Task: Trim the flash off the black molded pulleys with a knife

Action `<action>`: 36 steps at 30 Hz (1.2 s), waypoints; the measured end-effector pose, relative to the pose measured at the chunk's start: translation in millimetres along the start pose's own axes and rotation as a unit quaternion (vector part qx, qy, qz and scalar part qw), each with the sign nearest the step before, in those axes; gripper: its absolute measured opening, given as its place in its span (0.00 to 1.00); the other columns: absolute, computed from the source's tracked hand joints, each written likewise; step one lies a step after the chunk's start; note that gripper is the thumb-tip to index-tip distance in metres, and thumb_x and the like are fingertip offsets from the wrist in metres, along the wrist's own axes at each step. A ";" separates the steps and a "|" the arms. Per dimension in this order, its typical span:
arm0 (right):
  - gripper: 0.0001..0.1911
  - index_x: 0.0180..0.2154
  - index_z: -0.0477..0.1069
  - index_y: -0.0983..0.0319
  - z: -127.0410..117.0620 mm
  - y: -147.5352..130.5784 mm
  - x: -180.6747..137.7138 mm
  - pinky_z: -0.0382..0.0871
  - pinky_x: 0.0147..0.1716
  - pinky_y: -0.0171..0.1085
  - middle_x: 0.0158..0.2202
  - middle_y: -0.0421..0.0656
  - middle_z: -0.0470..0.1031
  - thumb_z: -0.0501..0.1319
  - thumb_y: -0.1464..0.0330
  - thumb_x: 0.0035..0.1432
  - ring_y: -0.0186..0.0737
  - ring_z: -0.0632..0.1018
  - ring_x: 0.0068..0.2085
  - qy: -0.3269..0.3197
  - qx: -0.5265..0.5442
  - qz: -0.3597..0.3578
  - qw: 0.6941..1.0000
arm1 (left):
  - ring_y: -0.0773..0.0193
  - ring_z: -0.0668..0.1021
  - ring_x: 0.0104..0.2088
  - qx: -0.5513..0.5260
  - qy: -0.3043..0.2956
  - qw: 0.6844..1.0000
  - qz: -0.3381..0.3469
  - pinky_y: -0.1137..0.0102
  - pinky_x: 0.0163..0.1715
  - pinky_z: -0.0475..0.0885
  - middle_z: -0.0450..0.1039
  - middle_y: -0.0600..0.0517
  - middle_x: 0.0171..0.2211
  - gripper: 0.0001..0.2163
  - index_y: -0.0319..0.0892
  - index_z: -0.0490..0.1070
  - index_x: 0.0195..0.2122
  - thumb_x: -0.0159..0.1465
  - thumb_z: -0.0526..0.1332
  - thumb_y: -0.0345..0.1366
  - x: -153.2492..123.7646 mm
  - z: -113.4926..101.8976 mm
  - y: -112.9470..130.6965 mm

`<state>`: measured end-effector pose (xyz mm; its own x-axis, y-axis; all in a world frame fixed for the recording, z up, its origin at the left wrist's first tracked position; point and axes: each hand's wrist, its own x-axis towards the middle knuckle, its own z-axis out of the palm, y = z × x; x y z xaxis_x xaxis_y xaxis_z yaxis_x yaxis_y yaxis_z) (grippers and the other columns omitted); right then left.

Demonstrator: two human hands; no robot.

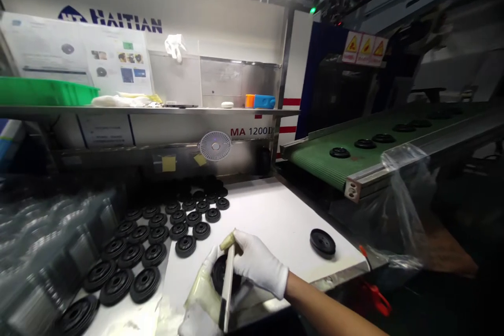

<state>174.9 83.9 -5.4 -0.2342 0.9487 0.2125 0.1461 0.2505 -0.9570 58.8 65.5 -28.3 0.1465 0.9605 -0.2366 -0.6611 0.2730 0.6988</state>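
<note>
My left hand (202,291), in a white glove with yellowish coated fingers, is closed around a round black ridged plastic wheel (218,275). The wheel is tilted up near the table's front edge. My right hand (260,262), gloved in white, pinches a long, flat, pale strip-like tool (228,286) with a dark lower part. This tool stands across the front of the wheel and hides part of it. Whether its edge touches the wheel I cannot tell. A single black wheel (323,243) lies on the white table to the right of my hands.
Rows of similar black wheels (157,234) cover the table's left side, beside clear plastic trays (59,252). A green conveyor (323,160) at right carries several wheels. Above the table runs a metal shelf (220,111) with a green bin (47,92). A small fan (215,146) hangs below it.
</note>
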 end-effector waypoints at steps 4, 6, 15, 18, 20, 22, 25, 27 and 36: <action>0.17 0.43 0.63 0.60 -1.3 -17.4 -17.2 0.68 0.41 0.39 0.36 0.40 0.70 0.53 0.75 0.48 0.38 0.73 0.39 0.032 0.054 -0.016 0.998 | 0.58 0.76 0.36 -0.149 0.060 0.984 -0.076 0.63 0.32 0.72 0.74 0.47 0.36 0.12 0.44 0.69 0.41 0.56 0.58 0.40 -19.0 -16.7 9.4; 0.18 0.48 0.61 0.58 -7.6 -22.5 -23.8 0.65 0.47 0.42 0.40 0.42 0.69 0.52 0.72 0.53 0.41 0.72 0.45 0.055 0.065 -0.032 0.996 | 0.62 0.76 0.30 -0.222 0.084 0.965 -0.113 0.67 0.26 0.71 0.73 0.49 0.31 0.12 0.44 0.68 0.40 0.55 0.59 0.39 -26.7 -27.4 16.0; 0.18 0.51 0.61 0.58 2.0 -0.5 -30.7 0.73 0.29 0.39 0.36 0.41 0.66 0.52 0.61 0.59 0.34 0.74 0.28 0.021 0.219 0.049 0.974 | 0.63 0.73 0.29 -0.251 0.138 0.957 -0.029 0.66 0.26 0.72 0.67 0.51 0.27 0.06 0.39 0.66 0.31 0.52 0.59 0.28 -48.5 -40.7 20.7; 0.27 0.57 0.52 0.55 5.0 4.8 -31.5 0.70 0.21 0.34 0.42 0.44 0.68 0.53 0.63 0.57 0.30 0.71 0.24 0.041 0.076 0.049 0.995 | 0.64 0.73 0.28 -0.243 0.134 0.960 -0.037 0.67 0.26 0.72 0.66 0.51 0.27 0.04 0.39 0.66 0.30 0.53 0.59 0.29 -48.7 -38.8 22.8; 0.27 0.57 0.54 0.55 5.6 5.5 -33.6 0.71 0.28 0.36 0.42 0.43 0.70 0.55 0.65 0.55 0.33 0.73 0.29 0.052 -0.010 0.027 0.998 | 0.65 0.73 0.27 -0.238 0.131 0.961 -0.047 0.68 0.26 0.72 0.66 0.51 0.26 0.02 0.39 0.65 0.29 0.54 0.59 0.29 -47.7 -37.7 24.0; 0.21 0.51 0.64 0.58 7.6 4.6 -37.9 0.69 0.39 0.39 0.40 0.43 0.73 0.56 0.67 0.54 0.38 0.73 0.38 0.017 -0.041 0.021 0.999 | 0.66 0.72 0.26 -0.236 0.131 0.962 -0.049 0.67 0.27 0.72 0.65 0.52 0.25 0.02 0.39 0.65 0.27 0.54 0.59 0.30 -47.7 -36.8 24.3; 0.09 0.37 0.72 0.61 16.6 2.6 -49.2 0.66 0.41 0.37 0.34 0.41 0.74 0.58 0.69 0.52 0.40 0.73 0.40 -0.052 -0.032 0.039 0.997 | 0.66 0.73 0.27 -0.228 0.139 0.963 -0.028 0.65 0.31 0.73 0.66 0.52 0.25 0.02 0.39 0.65 0.27 0.54 0.59 0.29 -51.0 -36.4 23.1; 0.04 0.31 0.70 0.61 25.2 2.1 -58.6 0.67 0.30 0.33 0.28 0.37 0.72 0.58 0.72 0.50 0.36 0.73 0.30 -0.081 -0.028 0.086 0.993 | 0.65 0.73 0.28 -0.205 0.137 0.969 -0.009 0.63 0.32 0.73 0.66 0.52 0.25 0.01 0.39 0.66 0.28 0.54 0.59 0.29 -54.8 -36.8 22.2; 0.10 0.29 0.65 0.58 41.3 -0.4 -79.5 0.60 0.24 0.33 0.23 0.38 0.69 0.49 0.64 0.60 0.35 0.68 0.24 -0.045 -0.270 0.011 0.962 | 0.64 0.74 0.28 -0.160 0.126 0.978 0.031 0.64 0.35 0.73 0.68 0.51 0.25 0.01 0.38 0.69 0.28 0.54 0.59 0.29 -65.6 -32.5 21.5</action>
<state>153.8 0.4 -30.1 -0.3048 0.9402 0.1522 0.6245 0.3180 -0.7133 11.0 6.6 -19.7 -0.0613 0.9196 -0.3880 -0.8658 0.1445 0.4791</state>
